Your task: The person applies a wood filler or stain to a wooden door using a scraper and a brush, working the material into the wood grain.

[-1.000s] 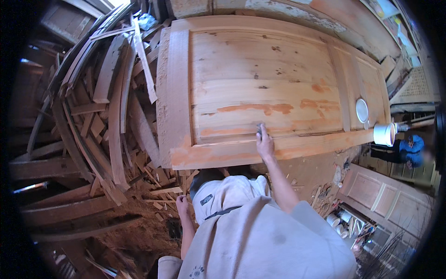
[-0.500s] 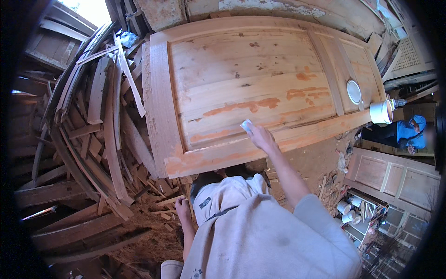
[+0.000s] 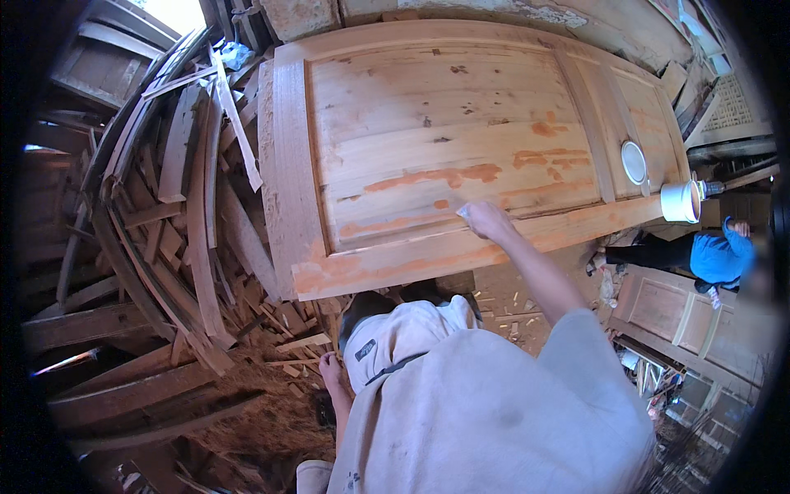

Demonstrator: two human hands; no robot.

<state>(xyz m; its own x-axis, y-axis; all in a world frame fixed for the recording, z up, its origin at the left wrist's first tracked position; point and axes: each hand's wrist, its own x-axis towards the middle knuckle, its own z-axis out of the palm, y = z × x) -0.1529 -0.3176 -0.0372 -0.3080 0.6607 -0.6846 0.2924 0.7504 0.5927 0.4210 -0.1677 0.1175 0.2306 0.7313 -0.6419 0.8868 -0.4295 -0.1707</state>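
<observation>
A panelled wooden door (image 3: pixel 395 103) lies flat in front of me, with smears of orange filler (image 3: pixel 461 175) over its large panel and near edge. My right hand (image 3: pixel 489 221) is closed on a small whitish flat piece, whose exact kind I cannot make out. Its tip meets the lower part of the panel, beside a small orange spot (image 3: pixel 442 204). Low at my left side hangs my left hand (image 3: pixel 331 370), fingers curled in. Whether anything is inside them is hidden.
On the door's right end rest a round white lid (image 3: pixel 633 162) and a white tub (image 3: pixel 680 202). Loose boards (image 3: pixel 185 152) are heaped on the left. At the far right is a person in blue (image 3: pixel 714 255), near another panelled door (image 3: pixel 671 309). Wood scraps (image 3: pixel 300 346) litter the ground.
My right hand has moved right along the panel with the whitish piece, uncovering a small orange spot. My left hand stays low. The person in blue has shifted posture.
</observation>
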